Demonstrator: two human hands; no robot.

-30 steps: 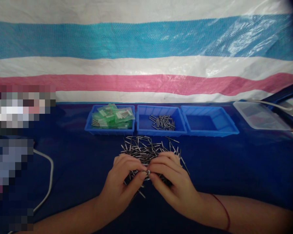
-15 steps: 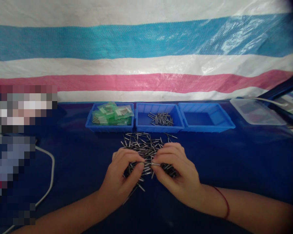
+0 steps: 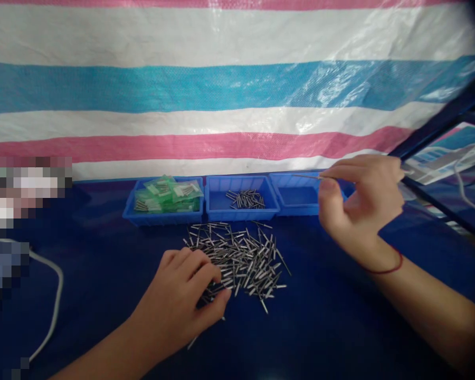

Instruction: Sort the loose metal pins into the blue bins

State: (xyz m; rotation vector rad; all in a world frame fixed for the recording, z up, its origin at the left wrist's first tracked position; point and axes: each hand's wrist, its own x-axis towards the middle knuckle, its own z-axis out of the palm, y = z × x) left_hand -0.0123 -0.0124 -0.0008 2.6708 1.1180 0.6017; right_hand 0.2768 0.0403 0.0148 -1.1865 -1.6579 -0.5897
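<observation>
A loose pile of blind rivets (image 3: pixel 257 258), silver with dark thin pins, lies on the dark blue tabletop. My left hand (image 3: pixel 190 290) rests at the left side of the pile, fingers loosely curled and thumb apart from the forefinger. Nothing shows between them, though the fingertips partly cover some rivets. Raised to the right, my right hand (image 3: pixel 360 195) pinches one blind rivet (image 3: pixel 306 176) between thumb and forefinger. Its thin pin points left, over the right blue bin (image 3: pixel 296 211). The middle blue bin (image 3: pixel 241 214) holds a small heap of rivets.
The left blue bin (image 3: pixel 162 217) contains green-and-clear packets (image 3: pixel 168 195) of rivets. A striped plastic sheet (image 3: pixel 221 89) hangs behind the bins. A white cable (image 3: pixel 57 295) curves across the left side, near a blurred-out person. Dark frame bars (image 3: pixel 439 132) stand at the right.
My hands were together over the pile, both at a rivet. My right hand has lifted away up and right with a rivet; my left hand has parted from it and moved slightly down-left. The view has shifted.
</observation>
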